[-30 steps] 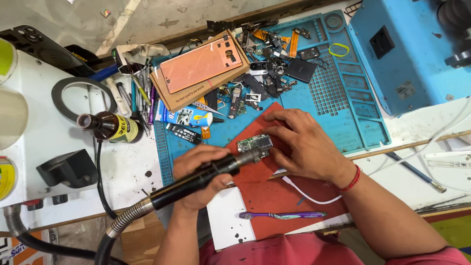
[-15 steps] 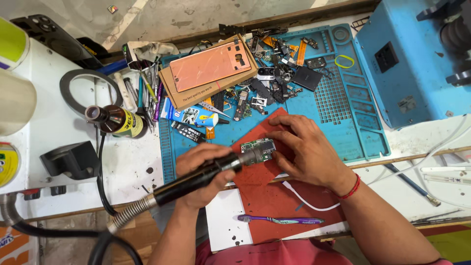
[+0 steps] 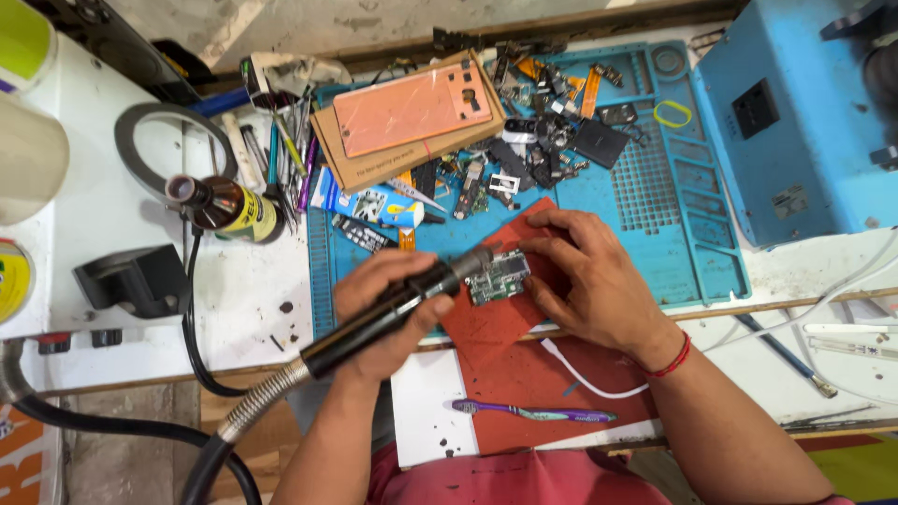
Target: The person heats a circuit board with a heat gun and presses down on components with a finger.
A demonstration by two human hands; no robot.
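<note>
From the head view, we see the left hand point(image 3: 393, 304) wrapped around a black hot-air handpiece point(image 3: 398, 309), its grip clamped tight on the barrel, nozzle tip resting right at the small green circuit board point(image 3: 498, 277). The right hand point(image 3: 594, 281) presses its fingers point(image 3: 543, 248) together against the board's far edge, pinning it on the red mat point(image 3: 524, 374). Against the pictures a second and a half-second back, the hands and the board sit in the same place relative to one another; mostly the view has shifted, so we judge the heating work is being held steady over one spot.

The board lies near the front edge of the surface, where the red mat overlaps the blue work mat point(image 3: 655, 187). Toward the back edge lie an orange phone back cover point(image 3: 412, 108) on cardboard and a heap of loose parts point(image 3: 543, 140). A brown bottle point(image 3: 224, 206) stands toward the left edge, a blue machine point(image 3: 795, 122) at the back right corner, and a purple toothbrush point(image 3: 533, 410) lies at the front edge.
</note>
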